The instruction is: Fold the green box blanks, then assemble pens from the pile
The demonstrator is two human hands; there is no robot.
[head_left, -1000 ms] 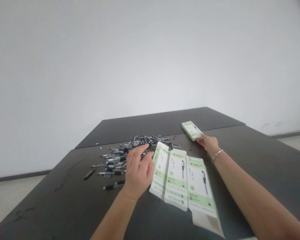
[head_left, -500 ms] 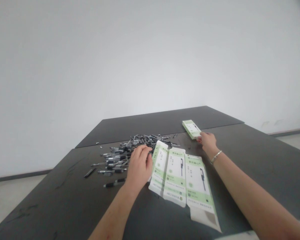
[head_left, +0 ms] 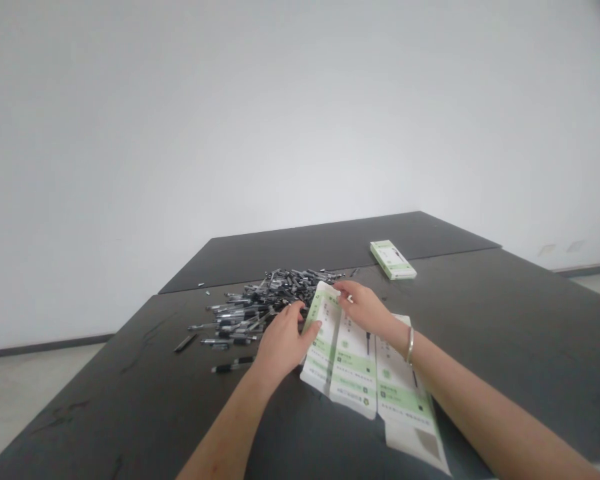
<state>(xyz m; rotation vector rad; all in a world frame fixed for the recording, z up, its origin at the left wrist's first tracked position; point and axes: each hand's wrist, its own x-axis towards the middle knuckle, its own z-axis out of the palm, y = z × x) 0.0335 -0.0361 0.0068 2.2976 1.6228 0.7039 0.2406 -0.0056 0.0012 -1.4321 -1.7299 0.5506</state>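
Observation:
Flattened green-and-white pen boxes [head_left: 353,373] lie overlapping in a fan on the dark table. My left hand [head_left: 283,339] is at the left edge of the leftmost flat box [head_left: 325,320]; its thumb lies on the printed face and its fingers curl by the edge. My right hand [head_left: 366,308], with a bracelet at the wrist, reaches over the fan, its fingertips closed on the upper right edge of that same box. Its forearm and palm hide part of the other flat boxes. Just beyond my left hand lies a heap of black and clear pens [head_left: 260,303].
A closed, assembled pen box [head_left: 393,259] lies farther back on the right. Loose pens [head_left: 230,365] and a dark strip-like piece [head_left: 185,343] are left of my left hand. The table [head_left: 460,300] has a seam across it, with a pale wall behind.
My right hand has let go of the assembled box and come left and nearer to the flat boxes. My left thumb has moved onto the leftmost flat box.

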